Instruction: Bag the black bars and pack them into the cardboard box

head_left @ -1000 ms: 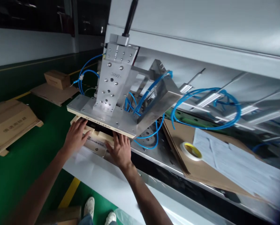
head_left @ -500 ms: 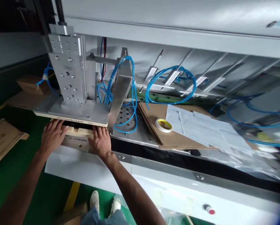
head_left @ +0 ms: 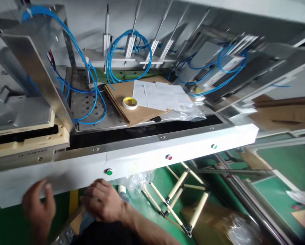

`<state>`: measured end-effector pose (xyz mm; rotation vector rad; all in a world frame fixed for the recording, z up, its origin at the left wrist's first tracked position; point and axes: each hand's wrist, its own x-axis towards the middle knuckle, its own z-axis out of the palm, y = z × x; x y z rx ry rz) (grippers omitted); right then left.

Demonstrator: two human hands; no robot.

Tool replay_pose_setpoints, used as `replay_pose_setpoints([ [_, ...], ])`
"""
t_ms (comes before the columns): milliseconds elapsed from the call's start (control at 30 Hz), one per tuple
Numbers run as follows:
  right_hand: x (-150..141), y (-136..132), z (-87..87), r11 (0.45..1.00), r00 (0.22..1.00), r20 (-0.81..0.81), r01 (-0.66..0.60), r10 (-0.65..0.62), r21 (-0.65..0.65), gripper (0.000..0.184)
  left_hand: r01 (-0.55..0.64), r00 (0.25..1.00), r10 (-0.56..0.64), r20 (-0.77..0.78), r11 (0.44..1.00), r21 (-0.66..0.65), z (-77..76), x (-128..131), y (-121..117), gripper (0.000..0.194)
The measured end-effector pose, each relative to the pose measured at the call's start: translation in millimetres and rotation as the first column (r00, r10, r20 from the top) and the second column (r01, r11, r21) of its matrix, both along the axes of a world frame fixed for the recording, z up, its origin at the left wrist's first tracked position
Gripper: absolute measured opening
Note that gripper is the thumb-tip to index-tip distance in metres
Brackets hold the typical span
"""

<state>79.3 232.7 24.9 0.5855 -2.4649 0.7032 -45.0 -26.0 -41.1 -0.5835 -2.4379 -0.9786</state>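
Observation:
My left hand (head_left: 38, 206) hovers in front of the white front panel (head_left: 73, 178) of a machine, thumb and fingers apart, with nothing in it. Close to the panel's lower edge, to the right, is my right hand (head_left: 103, 200); its fingers are loosely bent, somewhat blurred, and no object shows in them. A green button (head_left: 109, 172) on the panel lies just above my right hand, touched by neither hand. Up and to the left, a cream-coloured fixture block (head_left: 61, 136) sits under the metal press plate (head_left: 21, 109).
On the machine bed, cardboard sheets (head_left: 119, 90) carry a tape roll (head_left: 130, 103) and white papers (head_left: 159, 95). Blue air hoses (head_left: 110, 58) loop above. A red button (head_left: 169, 157) and another green button (head_left: 214, 146) sit rightward. A tube frame (head_left: 176, 187) stands below on the green floor.
Both hands have left the gap under the press plate and come back toward my body, below the panel's top edge. My view has swung to the right.

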Motion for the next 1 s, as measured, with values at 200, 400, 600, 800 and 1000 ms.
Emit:
replay_pose_setpoints([
  [200, 103, 107, -26.1, 0.695, 0.727, 0.081, 0.678, -0.681, -0.241, 0.025, 0.311, 0.949, -0.316, -0.007, 0.935, -0.169, -20.8, 108, 131, 0.054],
  [400, 187, 240, -51.3, 0.288, 0.294, 0.025, 0.948, -0.955, -0.136, 0.024, 0.142, 0.988, -0.152, -0.016, 0.951, -0.276, -30.0, 160, 177, 0.083],
  [600, 244, 383, -70.4, -0.049, -0.035, 0.077, 0.979, -0.996, -0.198, 0.057, -0.017, 1.000, 0.014, -0.012, 0.975, -0.223, -51.0, 180, 184, 0.089],
  [800, 263, 469, -81.5, -0.160, -0.119, 0.169, 0.953, -0.978, -0.256, 0.064, -0.091, 0.995, 0.096, 0.021, 0.981, -0.172, -39.2, 188, 200, 0.079],
  [1000, 262, 484, -91.1, -0.174, -0.124, 0.201, 0.951, -0.972, -0.257, 0.060, -0.216, 0.976, 0.214, -0.030, 0.962, -0.167, -33.5, 191, 224, 0.064],
])
